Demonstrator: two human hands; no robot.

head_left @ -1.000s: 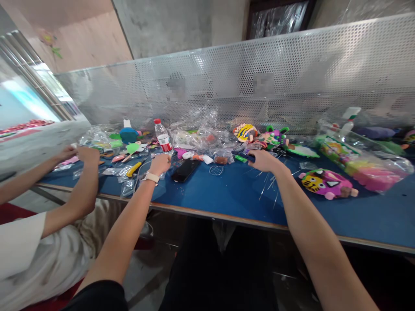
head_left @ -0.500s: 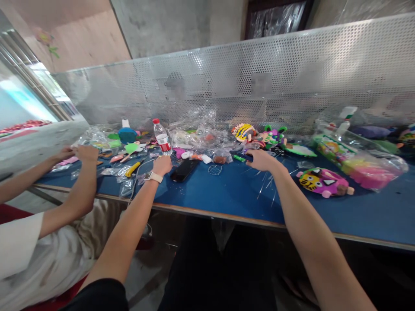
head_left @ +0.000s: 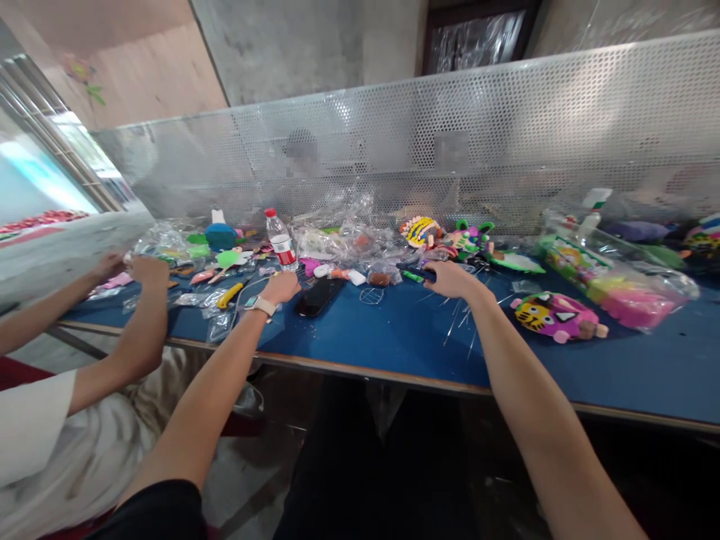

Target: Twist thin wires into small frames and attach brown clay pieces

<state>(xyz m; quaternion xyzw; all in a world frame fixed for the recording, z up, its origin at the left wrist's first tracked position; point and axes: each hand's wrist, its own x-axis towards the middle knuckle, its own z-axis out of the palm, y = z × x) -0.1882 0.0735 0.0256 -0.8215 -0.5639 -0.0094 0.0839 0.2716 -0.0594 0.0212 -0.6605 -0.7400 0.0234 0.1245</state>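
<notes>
My left hand [head_left: 282, 286] is closed, in front of the water bottle [head_left: 282, 241] and left of the black phone [head_left: 319, 297]; what its fingers hold, if anything, is too small to tell. My right hand [head_left: 448, 279] is wrapped round a dark tool [head_left: 415, 271] that points left, over a green item [head_left: 412, 277]. Thin metal wires [head_left: 460, 319] lie beneath and beside the right wrist. Between the hands, a small wire frame [head_left: 371, 296] rests on the blue table [head_left: 360, 337].
A pink and yellow clay figure [head_left: 556, 316] and a clear bag of pink clay [head_left: 641, 300] lie at the right. A yellow knife [head_left: 229, 295] is at the left, near a co-worker's hands [head_left: 147, 268]. Behind stands a perforated metal panel [head_left: 388, 150].
My left hand has shifted slightly left. The right hand still grips the dark tool in nearly the same place, and the view has moved a little.
</notes>
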